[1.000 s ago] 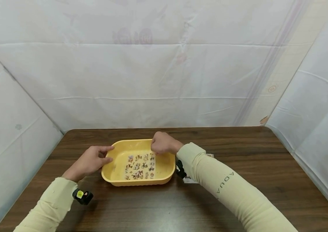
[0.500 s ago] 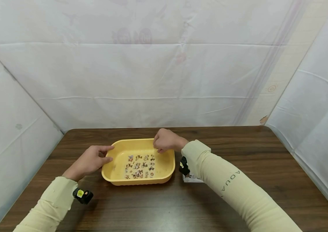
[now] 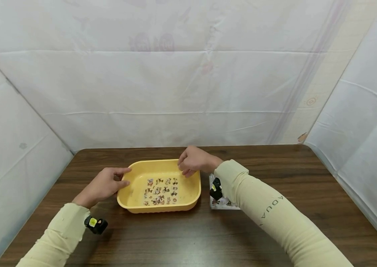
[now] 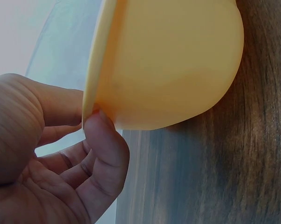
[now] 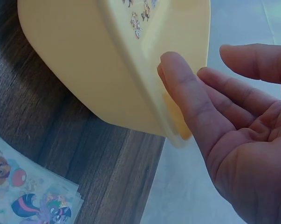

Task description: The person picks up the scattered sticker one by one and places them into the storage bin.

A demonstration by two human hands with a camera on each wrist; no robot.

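Note:
A yellow plastic tub stands on the table, its long side toward me. Its left rim is pinched between the thumb and fingers of my left hand; the left wrist view shows the thumb against the outer wall. On the tub's floor lies a clear sheet of small cartoon stickers. Over the back right corner of the tub is my right hand, palm down, fingers loosely bent and holding nothing. In the right wrist view the fingers overlap the rim, with a gap before the thumb.
Right of the tub, partly under my right forearm, lies a stack of cartoon sticker sheets. The dark wooden table ends at a white sheet hung behind it, with more sheeting on both sides.
My right hand has lifted off the sticker sheet's upper right corner, shifting right and back while its fingers loosen. More of the sticker stack shows beside the tub. My left hand stays put.

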